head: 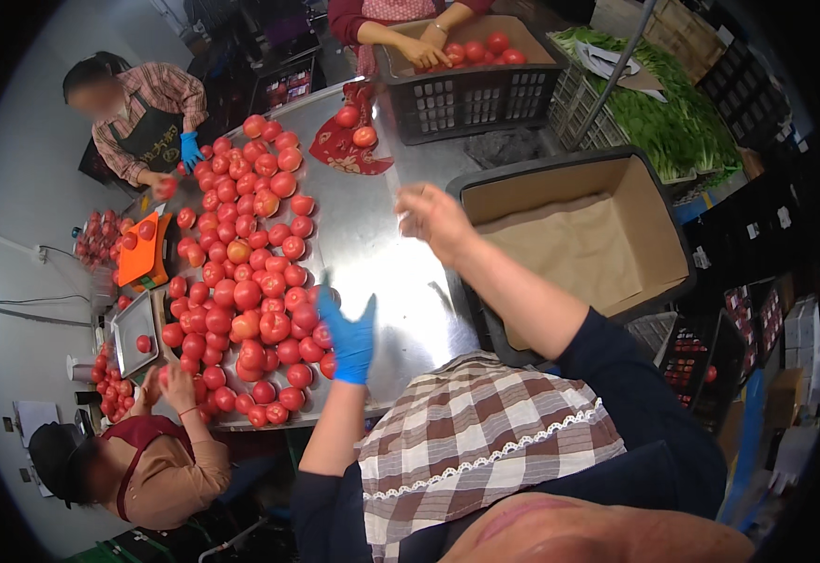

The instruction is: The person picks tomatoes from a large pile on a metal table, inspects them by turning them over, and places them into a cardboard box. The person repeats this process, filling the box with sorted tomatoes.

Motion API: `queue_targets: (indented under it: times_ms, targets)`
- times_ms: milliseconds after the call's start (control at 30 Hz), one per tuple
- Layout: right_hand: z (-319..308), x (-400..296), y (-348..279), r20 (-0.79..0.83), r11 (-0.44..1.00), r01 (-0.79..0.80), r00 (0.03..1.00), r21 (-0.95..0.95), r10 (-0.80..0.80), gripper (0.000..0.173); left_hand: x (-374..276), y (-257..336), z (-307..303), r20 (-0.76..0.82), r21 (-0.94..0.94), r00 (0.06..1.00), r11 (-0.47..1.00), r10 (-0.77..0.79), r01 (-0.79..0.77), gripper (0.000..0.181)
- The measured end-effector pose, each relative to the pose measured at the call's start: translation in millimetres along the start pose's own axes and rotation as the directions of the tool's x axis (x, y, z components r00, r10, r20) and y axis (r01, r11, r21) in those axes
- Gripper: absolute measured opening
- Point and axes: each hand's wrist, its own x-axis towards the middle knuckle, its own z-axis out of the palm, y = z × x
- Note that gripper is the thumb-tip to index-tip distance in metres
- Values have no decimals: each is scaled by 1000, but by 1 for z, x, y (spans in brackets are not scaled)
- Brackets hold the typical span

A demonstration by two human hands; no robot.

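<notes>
My left hand (350, 336), in a blue glove, reaches to the right edge of a large spread of red tomatoes (246, 294). Its thumb and fingers are apart, and no tomato shows in its grasp. My bare right hand (435, 219) hovers over the bare metal of the steel table (353, 232), fingers half bent and a little blurred, with nothing seen in it. Beside my right forearm stands a black crate lined with brown cardboard (579, 239); no tomatoes show in it. Beyond my hands, two tomatoes (355, 127) lie on a red patterned cloth (332, 149).
Co-workers handle tomatoes at the left, lower left and far side. A black crate (473, 105) of tomatoes stands at the far edge. Leafy greens (656, 127) fill crates at upper right. An orange scale (143, 250) and a metal tray (135, 334) sit left.
</notes>
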Motion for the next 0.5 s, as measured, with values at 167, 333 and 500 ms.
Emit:
queue_targets:
  times_ms: [167,333,500]
  targets:
    - [-19,46,-9,-155,993,9,988,117,9,30,27,76,72,341,-315,939,947,47,67,101]
    - [-8,47,-2,-185,997,61,981,43,-52,33,36,95,107,365,-737,926,638,99,222,100]
    - [-12,42,3,-204,998,62,977,-2,-61,32,34,100,108,497,-716,864,527,-76,458,101]
